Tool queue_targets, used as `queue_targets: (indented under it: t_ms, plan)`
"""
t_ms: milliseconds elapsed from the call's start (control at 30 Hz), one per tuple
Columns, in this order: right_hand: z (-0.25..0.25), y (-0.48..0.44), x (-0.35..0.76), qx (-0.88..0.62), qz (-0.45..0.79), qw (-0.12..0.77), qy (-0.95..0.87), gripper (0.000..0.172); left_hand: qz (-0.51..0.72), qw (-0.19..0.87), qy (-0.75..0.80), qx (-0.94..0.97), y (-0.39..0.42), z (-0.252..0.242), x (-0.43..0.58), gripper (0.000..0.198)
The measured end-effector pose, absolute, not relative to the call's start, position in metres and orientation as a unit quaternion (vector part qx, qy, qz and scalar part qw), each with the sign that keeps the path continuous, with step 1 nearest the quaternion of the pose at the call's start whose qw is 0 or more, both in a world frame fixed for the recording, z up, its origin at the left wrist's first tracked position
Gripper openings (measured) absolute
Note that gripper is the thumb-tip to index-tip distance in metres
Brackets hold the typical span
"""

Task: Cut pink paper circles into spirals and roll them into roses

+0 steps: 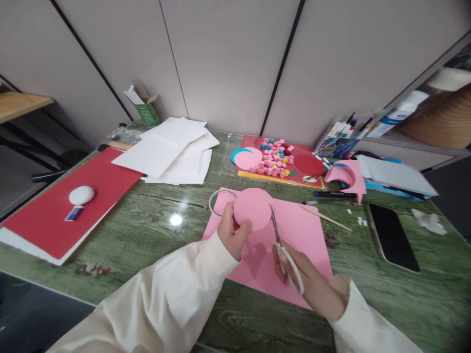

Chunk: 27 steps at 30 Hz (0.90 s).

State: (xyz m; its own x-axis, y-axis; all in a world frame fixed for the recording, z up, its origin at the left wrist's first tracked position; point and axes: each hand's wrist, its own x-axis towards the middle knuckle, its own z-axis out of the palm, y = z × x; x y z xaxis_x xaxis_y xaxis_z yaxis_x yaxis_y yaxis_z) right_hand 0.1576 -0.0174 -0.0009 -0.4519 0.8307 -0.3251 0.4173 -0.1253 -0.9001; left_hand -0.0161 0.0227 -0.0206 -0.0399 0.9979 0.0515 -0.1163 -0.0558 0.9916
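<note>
Head view. Left hand [233, 232]: grips pink paper circle [253, 208] by its near edge. Right hand [307, 272]: closed around scissors [277, 236], blades at circle's right edge. Beneath both hands: pink sheet [300, 223]. Handling note: smooth rim likely calls for turning the circle, scissors steady.
</note>
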Motion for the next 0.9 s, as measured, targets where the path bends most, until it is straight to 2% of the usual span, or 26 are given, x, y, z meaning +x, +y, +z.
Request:
queue_targets:
  t_ms: [400, 567, 900]
  plan:
    - [-0.0065, -0.0178, 0.1585, -0.480, 0.577, 0.188, -0.633, 0.031, 0.523, 0.504, 0.507, 0.464, 0.0200, -0.0111, -0.0155, 0.015]
    - [-0.0092, -0.0180, 0.1591, -0.479, 0.568, 0.204, -0.637, 0.035, 0.492, 0.511, 0.525, 0.469, 0.0177, -0.0123, -0.0148, 0.012]
    - [-0.0087, -0.0186, 0.1601, -0.486, 0.556, 0.189, -0.647, 0.035, 0.529, 0.519, 0.495, 0.453, 0.0190, -0.0129, -0.0150, 0.015]
